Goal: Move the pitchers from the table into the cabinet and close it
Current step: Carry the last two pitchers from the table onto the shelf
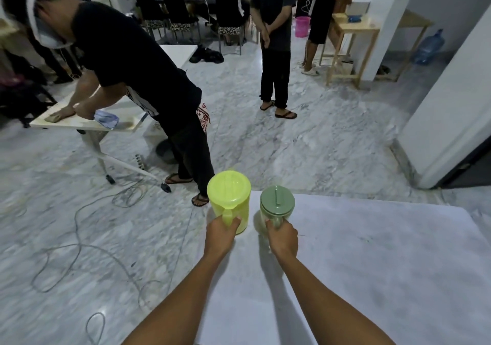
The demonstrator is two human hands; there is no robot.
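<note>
Left hand (221, 234) wrapped around yellow pitcher (229, 198) handle, right hand (283, 235) gripping green-lidded clear pitcher (276, 207) handle, both upright at white table (372, 265) corner

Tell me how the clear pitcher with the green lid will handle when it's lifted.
The clear pitcher looks empty, so probably light. Its walls seem rigid, possibly glass, so maybe fragile. The right hand has a full grip on the handle, so tipping seems unlikely, though the green lid might come loose.
</note>
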